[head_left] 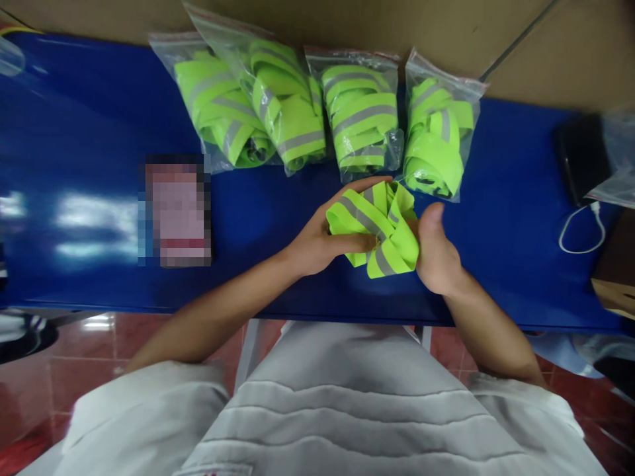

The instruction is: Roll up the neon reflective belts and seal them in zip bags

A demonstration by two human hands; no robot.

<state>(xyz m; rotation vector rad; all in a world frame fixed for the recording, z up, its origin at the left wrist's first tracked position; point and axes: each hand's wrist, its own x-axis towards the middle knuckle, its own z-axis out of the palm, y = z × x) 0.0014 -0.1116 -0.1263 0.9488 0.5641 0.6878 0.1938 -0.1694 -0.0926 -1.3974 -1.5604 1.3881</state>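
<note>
My left hand [322,239] is closed around a bundled neon-yellow reflective strap [397,250] with grey stripes, its thumb pressing on the front of the folds. My right hand [439,254] cups the bundle's right side, thumb raised off it and the other fingers hidden behind the strap. The bundle is held above the blue table [278,291], near its front edge. Just beyond my hands lie several clear zip bags packed with similar straps, among them one bag [362,119] straight behind the bundle and another bag [436,139] to its right.
A phone-like rectangular object [181,211], blurred out, lies on the left of the table. On the right are a black device [583,158], a white cable [563,231] and a brown box [618,271]. A tan panel [397,26] runs along the back.
</note>
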